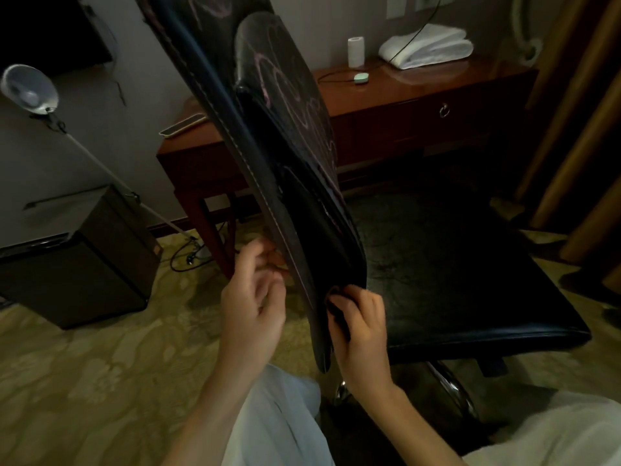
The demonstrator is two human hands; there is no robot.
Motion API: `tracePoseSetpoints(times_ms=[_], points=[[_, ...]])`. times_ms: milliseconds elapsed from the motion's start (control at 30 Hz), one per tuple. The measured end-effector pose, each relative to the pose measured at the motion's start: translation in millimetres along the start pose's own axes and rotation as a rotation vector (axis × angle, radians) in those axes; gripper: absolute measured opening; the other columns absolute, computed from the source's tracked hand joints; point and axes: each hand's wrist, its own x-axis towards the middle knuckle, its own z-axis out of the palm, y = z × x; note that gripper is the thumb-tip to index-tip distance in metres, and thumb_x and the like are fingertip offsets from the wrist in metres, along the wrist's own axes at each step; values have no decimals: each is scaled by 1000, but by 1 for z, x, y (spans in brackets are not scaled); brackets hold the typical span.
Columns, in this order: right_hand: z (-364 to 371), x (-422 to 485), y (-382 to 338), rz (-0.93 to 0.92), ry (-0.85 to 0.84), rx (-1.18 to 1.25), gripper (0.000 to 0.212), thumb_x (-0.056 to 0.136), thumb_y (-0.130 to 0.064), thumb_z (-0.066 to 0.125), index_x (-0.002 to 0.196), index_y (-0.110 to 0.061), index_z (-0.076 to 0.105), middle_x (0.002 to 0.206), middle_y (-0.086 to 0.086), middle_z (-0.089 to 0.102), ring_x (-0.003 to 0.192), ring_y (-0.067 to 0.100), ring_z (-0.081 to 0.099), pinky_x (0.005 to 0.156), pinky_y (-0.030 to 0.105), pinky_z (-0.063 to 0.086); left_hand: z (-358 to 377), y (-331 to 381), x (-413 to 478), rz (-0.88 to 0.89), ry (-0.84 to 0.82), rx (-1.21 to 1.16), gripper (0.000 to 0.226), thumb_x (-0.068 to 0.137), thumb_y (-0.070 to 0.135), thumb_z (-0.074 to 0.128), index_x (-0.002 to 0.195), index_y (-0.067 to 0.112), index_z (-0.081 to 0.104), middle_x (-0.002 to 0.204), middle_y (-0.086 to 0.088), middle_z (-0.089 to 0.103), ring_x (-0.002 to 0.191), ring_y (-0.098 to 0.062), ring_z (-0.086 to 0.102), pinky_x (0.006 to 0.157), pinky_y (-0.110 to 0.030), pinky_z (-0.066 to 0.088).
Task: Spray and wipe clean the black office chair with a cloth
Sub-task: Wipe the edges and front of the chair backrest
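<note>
The black office chair stands side-on in front of me, its backrest [268,156] tilted up to the left and its seat [453,264] to the right. Pink wavy marks run over the backrest's front and headrest. My right hand [364,331] grips a dark cloth [336,309] and presses it against the bottom front of the backrest. My left hand [255,297] is behind the backrest's lower edge, slightly blurred, with its curled fingers on that edge. No spray bottle is in view.
A wooden desk [420,105] behind the chair carries a folded white towel [430,45], a paper roll [355,51] and a small mint device [361,78] on a cable. A black cabinet [84,264] and a stand fan [30,89] are at left. The chrome chair base [450,388] is between my knees.
</note>
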Motion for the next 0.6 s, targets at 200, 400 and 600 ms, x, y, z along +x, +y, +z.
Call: tracePoseSetpoints(times_ms=[200,400,600], points=[[-68,104,-103,-132,214,408,22,88,-14,58,109,-8,62,115,5,51,107,22,53,90,31,46,-2,7,4,35,20,-13,50,86,-5,44,111,38,52,98,18,65,90,-2,63,77,-14,49],[-65,160,-140,-322,164,380,19,88,-7,59,105,-1,63,106,12,56,96,27,55,78,40,48,-4,2,3,31,2,26,41,84,-10,42,107,21,55,82,19,62,72,3,59,65,-9,42],[-33,84,-69,-281,93,247,18,87,-12,59,103,-6,63,107,6,55,100,21,54,82,35,48,-7,1,3,-31,-22,-78,43,91,-7,44,124,21,50,110,16,63,106,-3,60,91,-22,48]])
